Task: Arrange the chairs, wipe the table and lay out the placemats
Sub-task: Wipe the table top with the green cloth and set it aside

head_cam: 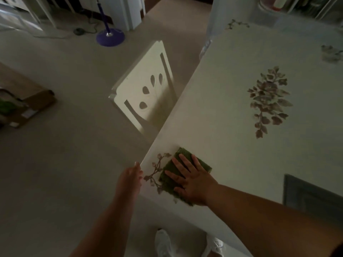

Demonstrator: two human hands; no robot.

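A white table (pixel 222 112) printed with leaf sprigs fills the right half of the head view. A folded green cloth (pixel 172 179) lies near the table's near left corner. My right hand (pixel 191 180) presses flat on the cloth with fingers spread. My left hand (pixel 130 178) rests against the table's left edge, beside the cloth, fingers curled over the rim. A white chair (pixel 141 89) with leaf-shaped cut-outs in its back is pushed in at the table's left side. A dark grey placemat (pixel 311 195) lies on the table at the right.
A purple mop (pixel 109 34) stands on the floor beyond the chair. A cardboard box (pixel 31 108) with green contents sits on the floor at far left. Clear storage bins (pixel 241 10) stand past the table's far end. My white shoes (pixel 163 243) show below.
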